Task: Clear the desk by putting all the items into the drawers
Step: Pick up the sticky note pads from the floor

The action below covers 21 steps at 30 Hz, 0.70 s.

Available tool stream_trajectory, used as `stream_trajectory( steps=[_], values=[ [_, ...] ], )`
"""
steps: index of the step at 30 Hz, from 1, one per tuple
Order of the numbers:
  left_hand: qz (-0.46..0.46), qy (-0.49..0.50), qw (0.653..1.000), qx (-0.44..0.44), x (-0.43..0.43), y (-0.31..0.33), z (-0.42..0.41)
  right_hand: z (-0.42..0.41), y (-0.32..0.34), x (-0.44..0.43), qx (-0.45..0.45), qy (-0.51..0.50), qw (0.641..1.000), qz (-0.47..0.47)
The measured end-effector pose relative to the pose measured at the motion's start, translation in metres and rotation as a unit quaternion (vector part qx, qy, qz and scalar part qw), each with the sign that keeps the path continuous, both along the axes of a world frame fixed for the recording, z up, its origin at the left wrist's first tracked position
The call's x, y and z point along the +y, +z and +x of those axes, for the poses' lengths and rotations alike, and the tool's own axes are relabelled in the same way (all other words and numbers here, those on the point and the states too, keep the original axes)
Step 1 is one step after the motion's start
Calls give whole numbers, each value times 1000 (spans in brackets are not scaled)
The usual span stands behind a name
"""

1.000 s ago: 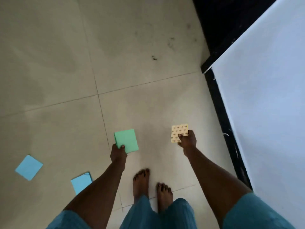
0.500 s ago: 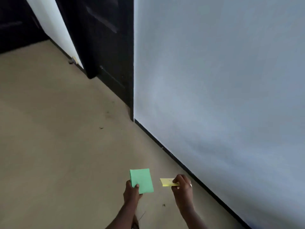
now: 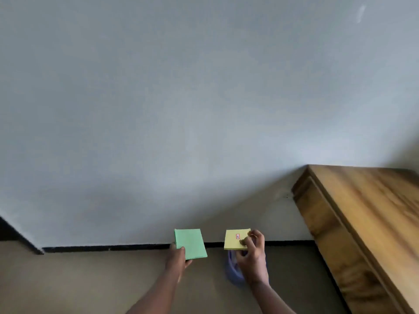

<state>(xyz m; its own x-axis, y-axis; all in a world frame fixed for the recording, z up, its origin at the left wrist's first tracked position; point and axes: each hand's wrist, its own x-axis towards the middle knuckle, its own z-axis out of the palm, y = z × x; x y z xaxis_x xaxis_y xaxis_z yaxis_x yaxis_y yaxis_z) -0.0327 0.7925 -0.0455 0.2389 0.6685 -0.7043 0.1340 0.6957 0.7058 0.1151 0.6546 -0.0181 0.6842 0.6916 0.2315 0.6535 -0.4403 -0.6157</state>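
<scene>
- The wooden desk [image 3: 367, 223] fills the lower right corner. Its grained top runs back to meet a pale grey wall [image 3: 181, 109].
- Left of the desk, a black skirting board [image 3: 102, 248] lines the foot of that wall above a beige floor [image 3: 68, 282].
- A blurred purple-blue object [image 3: 230, 271] sits low, left of the desk and directly under your right wrist. Your hand hides much of it, and it is too smeared to name.
- Your right hand [image 3: 251, 257] is the hand nearer the desk. Its thumb and curled fingers pinch the right edge of a yellow sticky-note pad [image 3: 234, 241].
- The yellow pad is held in the air with its face turned up toward you, and it carries a small red-outlined mark [image 3: 237, 236].
- Your left hand [image 3: 178, 257], farther left of the desk, grips a green sticky-note pad [image 3: 191, 243] by its lower left corner, thumb on top.
- The two pads are held side by side with a clear gap between them. Both are well apart from the desk and cross the skirting line in view.
- The desk's near side shows a moulded panel edge. You cannot tell whether it is a drawer front.
</scene>
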Motion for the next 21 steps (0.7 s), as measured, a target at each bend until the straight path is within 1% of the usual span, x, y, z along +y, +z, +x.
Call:
stream_trajectory(
  steps=[2, 4, 6, 10, 14, 17, 21],
  values=[
    [32, -68, 997, -34, -23, 28, 59, 35, 25, -40, -2, -59, 998, 26],
    [48, -146, 985, -73, -55, 58, 120, 70, 49, -85, -6, -144, 988, 58],
    [58, -225, 968, -93, -90, 81, 177, 102, 71, -130, -16, -237, 968, 85],
    [81, -352, 925, -117, -160, 115, 274, 148, 97, -217, -19, -366, 925, 101],
    [114, -424, 890, -121, -217, 129, 364, 191, 106, -293, -31, -421, 902, 96],
    [162, -472, 861, -95, -247, 126, 427, 223, 102, -334, -21, -444, 894, 53],
    [192, -481, 851, -82, -285, 125, 506, 275, 94, -360, -12, -442, 897, 13]
  ],
)
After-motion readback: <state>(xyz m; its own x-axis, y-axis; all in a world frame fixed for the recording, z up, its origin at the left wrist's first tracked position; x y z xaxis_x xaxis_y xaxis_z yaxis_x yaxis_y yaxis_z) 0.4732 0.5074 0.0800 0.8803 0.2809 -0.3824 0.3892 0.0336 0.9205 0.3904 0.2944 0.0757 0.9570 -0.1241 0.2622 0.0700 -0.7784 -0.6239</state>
